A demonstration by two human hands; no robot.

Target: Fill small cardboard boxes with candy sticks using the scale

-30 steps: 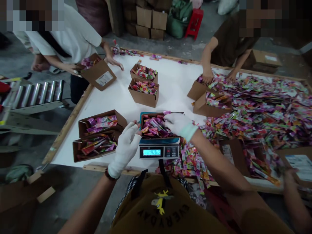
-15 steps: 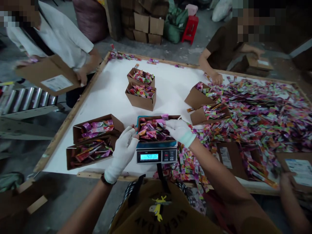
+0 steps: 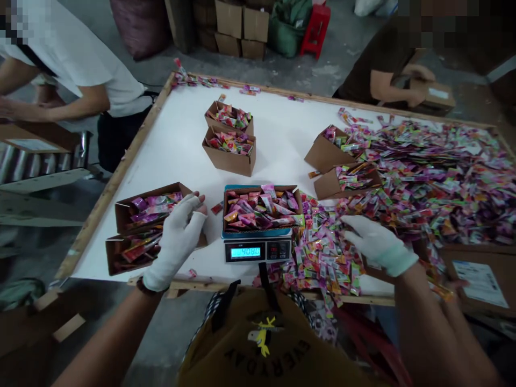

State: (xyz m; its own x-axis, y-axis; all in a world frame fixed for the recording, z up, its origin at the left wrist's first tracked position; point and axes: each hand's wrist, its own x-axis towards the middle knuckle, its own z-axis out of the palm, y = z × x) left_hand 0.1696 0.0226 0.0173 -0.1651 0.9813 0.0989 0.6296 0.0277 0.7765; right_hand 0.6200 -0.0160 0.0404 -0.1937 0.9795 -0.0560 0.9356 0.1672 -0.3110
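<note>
Filled box (image 3: 258, 231) on scale (image 3: 264, 260), beside loose packets (image 3: 322, 242). Left hand (image 3: 175, 236) by 2 boxes (image 3: 121, 217), fingers loosely curled; right hand (image 3: 373, 239) over packets, fingers spread. Best: box centred, both hands off while reading.

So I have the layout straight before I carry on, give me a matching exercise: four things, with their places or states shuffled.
1. scale
2. red stool
3. left hand
4. right hand

A. above loose packets, right of the scale
B. on the floor beyond the table
C. its display lit blue
D. by two filled boxes

Pairs: 1-C, 2-B, 3-D, 4-A
</note>
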